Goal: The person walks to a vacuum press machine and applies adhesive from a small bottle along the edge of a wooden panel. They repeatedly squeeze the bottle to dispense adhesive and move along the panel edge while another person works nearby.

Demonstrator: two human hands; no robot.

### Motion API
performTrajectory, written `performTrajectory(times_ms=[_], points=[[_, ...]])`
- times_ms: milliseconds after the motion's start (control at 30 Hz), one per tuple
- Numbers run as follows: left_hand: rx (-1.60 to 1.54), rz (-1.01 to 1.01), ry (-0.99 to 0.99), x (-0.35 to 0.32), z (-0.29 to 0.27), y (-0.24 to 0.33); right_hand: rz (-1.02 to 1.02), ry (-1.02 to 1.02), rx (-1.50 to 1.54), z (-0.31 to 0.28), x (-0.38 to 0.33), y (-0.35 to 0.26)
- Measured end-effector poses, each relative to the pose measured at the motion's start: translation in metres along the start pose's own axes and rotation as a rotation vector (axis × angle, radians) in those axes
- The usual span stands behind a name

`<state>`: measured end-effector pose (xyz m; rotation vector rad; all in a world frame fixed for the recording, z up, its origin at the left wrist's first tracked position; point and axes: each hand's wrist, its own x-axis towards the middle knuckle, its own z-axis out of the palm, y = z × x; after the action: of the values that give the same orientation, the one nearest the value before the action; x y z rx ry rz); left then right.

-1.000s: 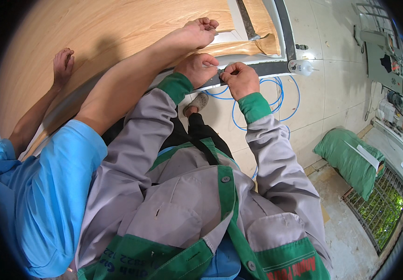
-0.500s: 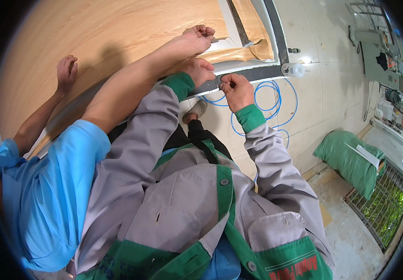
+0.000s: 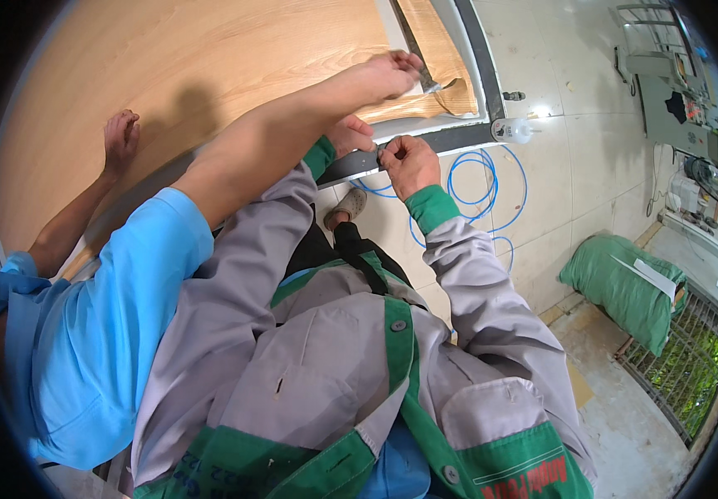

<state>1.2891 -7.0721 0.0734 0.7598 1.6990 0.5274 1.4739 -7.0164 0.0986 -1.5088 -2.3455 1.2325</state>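
My right hand point(image 3: 410, 166) is at the dark grey edge strip point(image 3: 459, 135) of a wood-grain panel point(image 3: 276, 58). Its thumb and fingertips are pinched together; whatever lies between them is too small to make out. Just left of it, my left hand point(image 3: 349, 135) rests at the same strip with curled fingers, partly covered by a co-worker's bare forearm point(image 3: 284, 125). The co-worker's hand point(image 3: 392, 73) reaches across to a loose, curling wood-grain strip point(image 3: 438, 100) near the panel's corner. A second hand of the co-worker point(image 3: 120, 141) hovers over the panel at left.
A small white bottle point(image 3: 512, 130) sits at the panel's corner, with a dark metal fitting point(image 3: 514, 96) close by. Blue hose point(image 3: 492, 187) lies coiled on the tiled floor. At right are a green sack point(image 3: 621, 283), a floor grate point(image 3: 683, 374) and machinery point(image 3: 679, 116).
The co-worker's forearm has swung right, bringing that hand closer to the curling strip and covering more of my left hand. My right hand has shifted slightly left along the edge.
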Motion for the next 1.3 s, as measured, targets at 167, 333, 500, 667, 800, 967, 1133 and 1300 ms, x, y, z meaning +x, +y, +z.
performTrajectory(times_ms=[167, 333, 500, 667, 800, 967, 1133, 1300], points=[[-0.209, 0.104, -0.054, 0.012, 0.003, -0.023, -0.022, -0.031, 0.13, -0.003, 0.003, 0.007], [-0.394, 0.166, -0.091, 0.016, 0.0, -0.037, 0.078, -0.054, 0.125, -0.004, 0.007, 0.002], [-0.284, 0.081, -0.048, 0.007, -0.003, -0.027, 0.09, -0.024, -0.068, -0.004, 0.009, -0.014], [-0.211, 0.121, -0.015, -0.002, -0.002, -0.016, 0.116, -0.032, -0.108, -0.006, 0.011, -0.017], [-0.175, 0.091, 0.005, -0.005, -0.002, -0.013, 0.07, -0.049, 0.013, -0.007, 0.01, -0.01], [-0.196, 0.068, 0.021, 0.005, 0.003, -0.019, -0.028, 0.004, -0.05, 0.002, 0.003, 0.0], [-0.257, 0.127, 0.007, 0.019, 0.004, -0.028, -0.185, 0.092, -0.09, 0.009, -0.004, 0.013], [-0.279, 0.097, -0.027, 0.01, 0.004, -0.025, 0.06, 0.143, 0.442, 0.0, -0.01, 0.046]])
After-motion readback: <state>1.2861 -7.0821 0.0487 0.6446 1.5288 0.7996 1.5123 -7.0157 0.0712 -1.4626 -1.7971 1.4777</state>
